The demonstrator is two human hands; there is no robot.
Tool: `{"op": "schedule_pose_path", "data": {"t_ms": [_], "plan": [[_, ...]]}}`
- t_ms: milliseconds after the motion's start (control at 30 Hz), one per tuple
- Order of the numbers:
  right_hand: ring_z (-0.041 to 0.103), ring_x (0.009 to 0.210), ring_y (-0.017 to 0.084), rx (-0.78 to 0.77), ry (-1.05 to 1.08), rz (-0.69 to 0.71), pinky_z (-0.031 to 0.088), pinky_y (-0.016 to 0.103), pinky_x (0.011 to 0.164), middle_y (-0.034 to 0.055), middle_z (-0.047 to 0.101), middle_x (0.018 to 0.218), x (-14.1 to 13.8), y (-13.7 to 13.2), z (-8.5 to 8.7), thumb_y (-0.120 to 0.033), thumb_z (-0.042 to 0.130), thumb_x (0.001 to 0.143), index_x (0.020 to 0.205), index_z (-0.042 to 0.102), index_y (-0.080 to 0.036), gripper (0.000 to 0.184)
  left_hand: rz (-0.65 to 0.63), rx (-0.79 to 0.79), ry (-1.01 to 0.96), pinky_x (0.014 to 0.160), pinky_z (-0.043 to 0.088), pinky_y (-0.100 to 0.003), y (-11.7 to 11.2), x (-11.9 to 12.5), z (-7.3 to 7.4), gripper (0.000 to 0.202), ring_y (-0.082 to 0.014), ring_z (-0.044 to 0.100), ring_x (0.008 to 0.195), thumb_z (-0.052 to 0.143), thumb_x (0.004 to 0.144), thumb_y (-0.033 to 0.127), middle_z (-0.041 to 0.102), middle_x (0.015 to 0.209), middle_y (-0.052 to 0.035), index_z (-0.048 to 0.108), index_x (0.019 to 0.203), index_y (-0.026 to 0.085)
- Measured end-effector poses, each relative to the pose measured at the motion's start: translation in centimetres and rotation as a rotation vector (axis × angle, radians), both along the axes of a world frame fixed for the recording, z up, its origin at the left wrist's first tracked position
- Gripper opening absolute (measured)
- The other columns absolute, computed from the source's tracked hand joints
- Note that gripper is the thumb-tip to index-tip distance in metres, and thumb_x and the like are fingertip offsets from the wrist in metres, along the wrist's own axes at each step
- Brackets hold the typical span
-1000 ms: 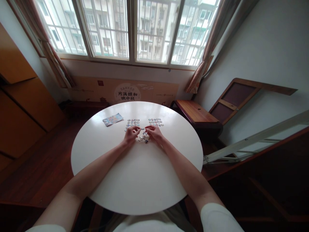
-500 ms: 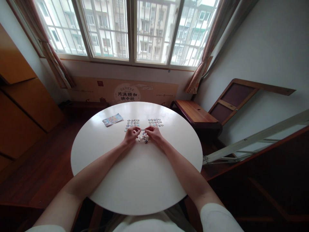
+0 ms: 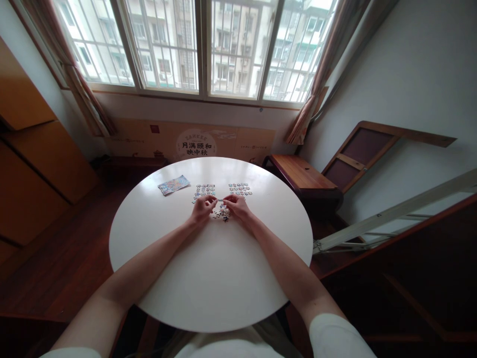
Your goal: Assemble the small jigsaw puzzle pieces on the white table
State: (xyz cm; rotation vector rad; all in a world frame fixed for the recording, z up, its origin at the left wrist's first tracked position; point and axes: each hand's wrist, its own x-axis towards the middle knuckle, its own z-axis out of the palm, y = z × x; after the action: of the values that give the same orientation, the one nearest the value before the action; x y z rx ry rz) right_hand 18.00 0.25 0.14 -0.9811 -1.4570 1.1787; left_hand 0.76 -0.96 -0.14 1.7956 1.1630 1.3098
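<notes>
Over a round white table (image 3: 208, 278), my left hand (image 3: 202, 207) and my right hand (image 3: 237, 205) meet fingertip to fingertip, both pinched on small jigsaw pieces (image 3: 220, 200) held between them. Below the fingers lies a loose heap of puzzle pieces (image 3: 222, 214). Two flat groups of laid-out pieces sit just beyond: one on the left (image 3: 204, 190), one on the right (image 3: 240, 188).
A small colourful picture card (image 3: 173, 184) lies on the table at the far left. A low wooden bench (image 3: 301, 174) stands to the right of the table, a wooden cabinet (image 3: 33, 164) to the left, and a window (image 3: 197, 44) behind.
</notes>
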Motion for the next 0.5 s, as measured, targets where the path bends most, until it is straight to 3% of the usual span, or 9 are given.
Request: {"op": "schedule_pose_path", "data": {"t_ms": [500], "plan": [[0.053, 0.050, 0.010, 0.006, -0.030, -0.010, 0.040, 0.022, 0.047, 0.0019, 0.062, 0.060, 0.01, 0.29, -0.34, -0.039, 0.069, 0.063, 0.074, 0.062, -0.015, 0.027, -0.016, -0.014, -0.025, 0.036, 0.042, -0.017, -0.14, 0.11, 0.20, 0.026, -0.0079, 0.054, 0.043, 0.060, 0.074, 0.038, 0.057, 0.063, -0.0005, 0.064, 0.084, 0.014]]}}
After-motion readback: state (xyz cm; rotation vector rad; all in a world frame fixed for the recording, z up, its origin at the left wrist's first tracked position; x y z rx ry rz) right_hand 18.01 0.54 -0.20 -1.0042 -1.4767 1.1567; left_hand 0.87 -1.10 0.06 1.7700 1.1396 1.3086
